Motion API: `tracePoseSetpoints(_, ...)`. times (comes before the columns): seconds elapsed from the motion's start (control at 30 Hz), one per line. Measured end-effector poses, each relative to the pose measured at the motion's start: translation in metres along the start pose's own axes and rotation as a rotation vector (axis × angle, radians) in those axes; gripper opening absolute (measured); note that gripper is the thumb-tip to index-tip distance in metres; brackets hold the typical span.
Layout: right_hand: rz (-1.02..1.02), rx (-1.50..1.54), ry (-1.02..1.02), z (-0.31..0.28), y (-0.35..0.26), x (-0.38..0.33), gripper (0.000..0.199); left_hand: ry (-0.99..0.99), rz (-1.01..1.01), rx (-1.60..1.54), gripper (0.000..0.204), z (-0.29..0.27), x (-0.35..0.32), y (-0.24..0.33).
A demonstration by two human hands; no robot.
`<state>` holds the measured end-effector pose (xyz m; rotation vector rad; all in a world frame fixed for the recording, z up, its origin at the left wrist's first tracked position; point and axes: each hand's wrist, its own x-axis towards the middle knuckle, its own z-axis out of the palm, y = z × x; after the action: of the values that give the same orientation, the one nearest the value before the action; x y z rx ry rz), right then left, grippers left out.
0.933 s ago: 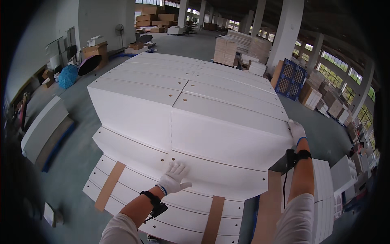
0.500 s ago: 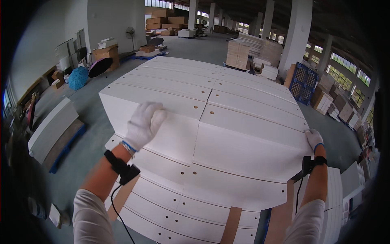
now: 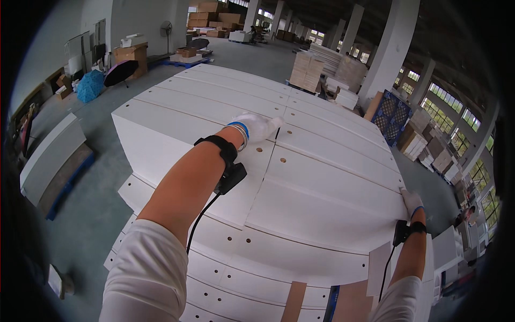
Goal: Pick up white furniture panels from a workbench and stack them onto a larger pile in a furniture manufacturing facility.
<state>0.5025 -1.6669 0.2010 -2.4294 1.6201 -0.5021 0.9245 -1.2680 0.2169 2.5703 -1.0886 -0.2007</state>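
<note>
My left hand [image 3: 257, 127], in a white glove, reaches over the top of a stack of long white panels. Its outstretched fingers come to the seam between the left and right rows, just above a dark gap. My right hand [image 3: 412, 200], also gloved, grips the right end of the front right-hand panel [image 3: 316, 185]. The front left-hand panel [image 3: 182, 139] lies under my left forearm. Small round holes, some brass-coloured, dot the panel ends along the seam. Below, more white panels [image 3: 289, 257] form lower layers.
Brown strips [image 3: 294, 301] lie between the lower panels. A pallet with white panels [image 3: 51, 153] stands at left, near a blue umbrella [image 3: 90, 86]. Stacked boards [image 3: 307, 71], a pillar [image 3: 390, 53] and an upright blue pallet [image 3: 392, 115] stand beyond, on the right.
My left hand has moved right and farther away, from above the front left panel to the central seam. My right hand stays at the panel's right end. The view has shifted slightly.
</note>
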Motion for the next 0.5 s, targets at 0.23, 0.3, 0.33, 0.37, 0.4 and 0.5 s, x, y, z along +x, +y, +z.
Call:
tracePoseSetpoints(0.23,0.022,-0.015,-0.028,0.006,0.009,0.017,0.078,-0.037,0.046,-0.057,0.069,-0.002,0.008,0.002)
tracePoseSetpoints(0.3,0.023,-0.011,-0.041,0.006,0.007,0.016,0.079,-0.019,0.052,-0.048,0.072,-0.001,0.011,0.001)
tracePoseSetpoints(0.33,0.032,-0.003,-0.025,0.006,0.006,0.015,0.08,-0.021,0.044,-0.047,0.074,0.0,0.013,0.0)
tracePoseSetpoints(0.37,0.019,-0.033,-0.023,0.005,0.004,0.013,0.08,-0.017,0.056,-0.059,0.072,0.001,0.015,-0.001)
tracePoseSetpoints(0.4,0.012,-0.058,0.0,0.004,0.003,0.011,0.081,-0.03,0.059,-0.072,0.07,0.002,0.017,-0.002)
tracePoseSetpoints(0.5,0.004,-0.064,-0.004,0.001,-0.003,0.005,0.081,-0.028,0.075,-0.05,0.064,0.005,0.022,-0.007)
